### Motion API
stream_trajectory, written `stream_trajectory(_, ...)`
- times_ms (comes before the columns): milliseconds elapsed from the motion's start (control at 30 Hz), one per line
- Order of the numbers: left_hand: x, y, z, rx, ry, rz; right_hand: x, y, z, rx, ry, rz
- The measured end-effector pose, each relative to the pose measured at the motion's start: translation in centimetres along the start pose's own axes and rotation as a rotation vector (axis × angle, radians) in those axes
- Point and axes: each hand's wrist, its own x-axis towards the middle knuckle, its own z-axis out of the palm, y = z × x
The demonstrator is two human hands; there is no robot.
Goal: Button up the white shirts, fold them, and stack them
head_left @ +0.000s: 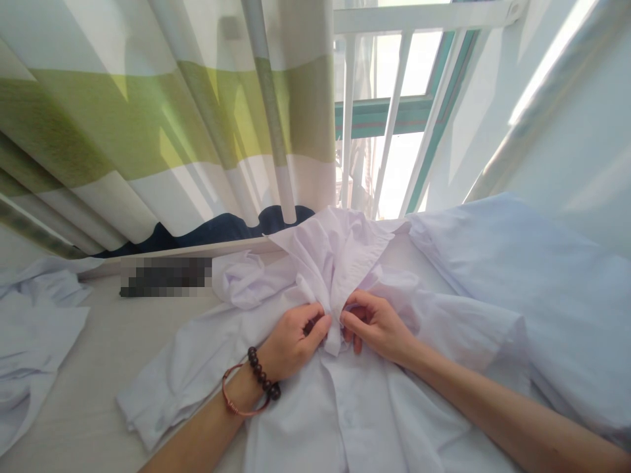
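A white collared shirt lies spread on a pale table, its collar pointing toward the window. My left hand, with a bead bracelet and a thin bangle on the wrist, pinches the shirt's front edge just below the collar. My right hand pinches the opposite edge, fingertips almost touching the left hand's. Both hands are closed on the fabric at the neck opening. One sleeve trails toward the lower left.
Another white garment lies crumpled at the left edge. More white cloth is piled on the right. A green, yellow and white striped curtain hangs behind, next to a barred window. A blurred dark object rests by the sill.
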Motion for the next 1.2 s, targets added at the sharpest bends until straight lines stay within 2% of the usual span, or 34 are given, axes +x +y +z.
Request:
stream_trajectory(333,-0.08,0.12,0.1,0.081,0.058,0.043,0.07,-0.03,-0.04,-0.014,-0.02,0.017)
stream_trajectory(867,-0.08,0.01,-0.09,0.066,-0.003,0.017,0.22,-0.2,-0.08,-0.041,-0.036,0.049)
stream_trajectory(1200,-0.11,0.04,0.24,0.145,0.062,0.072,0.24,-0.03,-0.14,-0.035,-0.042,0.046)
